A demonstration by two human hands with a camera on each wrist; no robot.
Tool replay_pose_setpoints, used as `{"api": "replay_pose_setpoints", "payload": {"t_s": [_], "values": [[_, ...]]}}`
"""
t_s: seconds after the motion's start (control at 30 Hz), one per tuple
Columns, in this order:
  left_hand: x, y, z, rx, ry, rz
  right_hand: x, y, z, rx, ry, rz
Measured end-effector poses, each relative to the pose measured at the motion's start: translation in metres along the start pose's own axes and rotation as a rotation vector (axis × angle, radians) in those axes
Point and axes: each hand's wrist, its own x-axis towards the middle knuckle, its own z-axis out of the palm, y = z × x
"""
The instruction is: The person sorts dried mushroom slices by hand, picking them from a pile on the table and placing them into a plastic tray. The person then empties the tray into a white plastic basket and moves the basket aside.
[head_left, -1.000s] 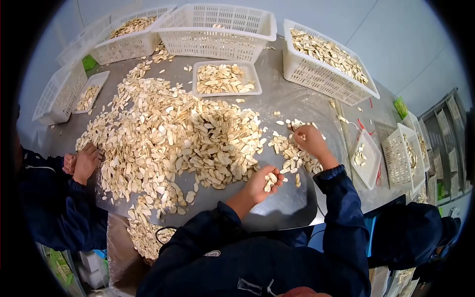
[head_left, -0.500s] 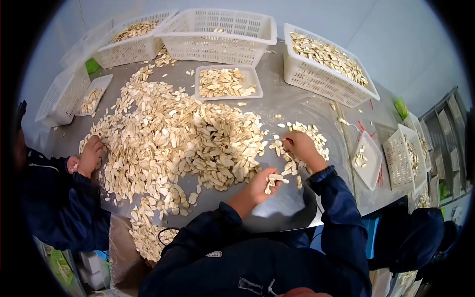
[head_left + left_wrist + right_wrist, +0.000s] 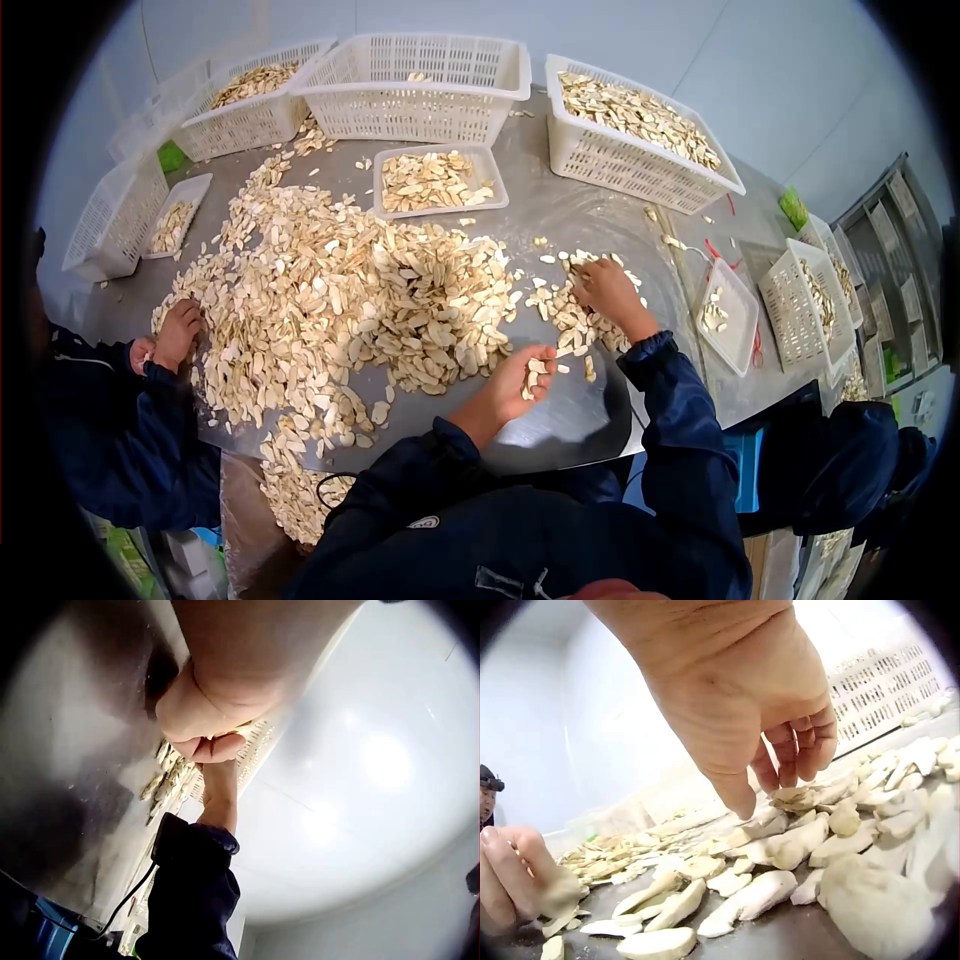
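Pale dried slices lie in a large heap (image 3: 300,290) on the metal table, with a smaller spread of slices (image 3: 570,312) to its right. My left hand (image 3: 515,385) curls round a few slices (image 3: 535,372) near the table's front edge; in the left wrist view its fingers (image 3: 217,748) are bent over them. My right hand (image 3: 608,292) reaches down onto the smaller spread. Seen from the right wrist, this hand (image 3: 742,712) has thumb and fingers bent downward and apart, the fingertips at a slice (image 3: 791,796) among the others; no slice is clearly held.
White baskets (image 3: 410,110) stand along the back, a filled one (image 3: 640,165) at the right. A shallow tray of slices (image 3: 440,208) sits behind the heap. Another tray (image 3: 735,335) and basket (image 3: 795,335) are at the right. Another person's hands (image 3: 178,335) touch the heap's left side.
My right hand has moved from the near right part of the small spread to farther left over it. My left hand still holds its slices. The head view has shifted slightly.
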Motion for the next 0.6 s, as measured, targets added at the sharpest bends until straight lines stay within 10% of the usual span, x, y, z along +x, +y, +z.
{"api": "replay_pose_setpoints", "payload": {"t_s": [0.3,0.6], "values": [[0.001,-0.003,0.0,0.032,0.048,0.023,-0.023,0.028,-0.032,0.363,-0.167,0.449],[0.0,-0.004,-0.002,0.062,0.05,0.038,-0.04,0.063,-0.01,0.701,-0.186,0.475]]}}
